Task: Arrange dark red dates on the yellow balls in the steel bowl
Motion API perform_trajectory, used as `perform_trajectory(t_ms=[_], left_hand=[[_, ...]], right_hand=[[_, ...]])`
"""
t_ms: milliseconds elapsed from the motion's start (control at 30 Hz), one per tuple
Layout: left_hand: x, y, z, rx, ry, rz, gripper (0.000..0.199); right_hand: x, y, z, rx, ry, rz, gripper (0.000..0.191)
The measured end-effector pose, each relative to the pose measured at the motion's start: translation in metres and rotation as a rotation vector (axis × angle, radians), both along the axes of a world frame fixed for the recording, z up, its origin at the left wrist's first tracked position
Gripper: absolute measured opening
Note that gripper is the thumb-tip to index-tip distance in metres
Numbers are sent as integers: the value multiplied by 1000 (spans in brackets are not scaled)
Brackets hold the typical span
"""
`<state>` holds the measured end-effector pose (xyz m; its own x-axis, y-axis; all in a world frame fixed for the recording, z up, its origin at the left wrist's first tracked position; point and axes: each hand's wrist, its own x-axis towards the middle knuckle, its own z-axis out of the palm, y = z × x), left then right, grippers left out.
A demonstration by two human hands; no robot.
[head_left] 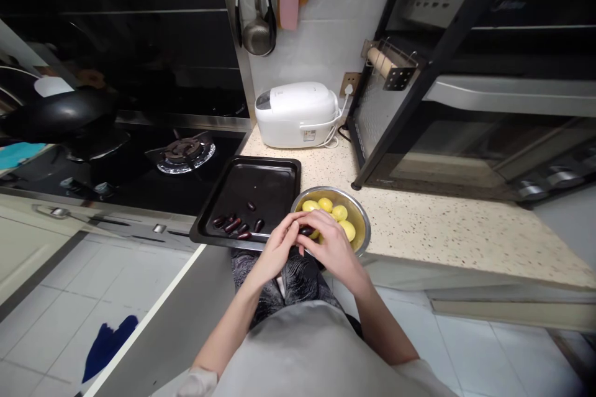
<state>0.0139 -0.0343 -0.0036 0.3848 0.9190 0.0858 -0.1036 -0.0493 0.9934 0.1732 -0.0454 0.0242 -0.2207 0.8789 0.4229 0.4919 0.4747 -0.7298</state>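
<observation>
My left hand [278,246] and my right hand [329,241] meet at the counter's front edge, between the tray and the bowl, fingers curled and fingertips close together. My right hand pinches a dark, oblong grape-like fruit [306,230]. From my left hand a thin silvery strip [259,235] juts leftward over the tray; its kind is unclear and its other end is hidden. Several dark red oblong fruits [233,225] lie at the near end of the black baking tray [261,176]. A steel bowl [364,223] holds several yellow lemon-like fruits [339,213], partly hidden behind my right hand.
A white rice cooker [298,114] stands at the wall. To the right is a black rack [372,130] with an oven [493,148]. On the left, a wok [60,114] sits on the gas stove [125,155]. An open drawer [153,316] projects beside my legs.
</observation>
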Motion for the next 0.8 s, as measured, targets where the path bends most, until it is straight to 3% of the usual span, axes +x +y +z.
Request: perform_trajectory(t_ms=[200, 333, 433, 567, 667, 800], left_hand=[[6, 0, -6, -18, -42, 60, 42], [-13, 8, -3, -8, 20, 112, 42], [-44, 21, -2, 165, 260, 345, 38], [-88, 39, -11, 402, 827, 658, 32], [-109, 46, -23, 381, 1088, 690, 34], [-118, 48, -32, 347, 1249, 635, 33]], right_hand=[[-5, -1, -5, -19, -27, 2, 27], [8, 1, 0, 13, -48, -34, 28], [31, 5, 1, 65, -36, -238, 22], [59, 8, -6, 68, -65, -449, 21], [65, 7, -14, 55, -86, -490, 21], [62, 6, -21, 32, -87, -453, 21]])
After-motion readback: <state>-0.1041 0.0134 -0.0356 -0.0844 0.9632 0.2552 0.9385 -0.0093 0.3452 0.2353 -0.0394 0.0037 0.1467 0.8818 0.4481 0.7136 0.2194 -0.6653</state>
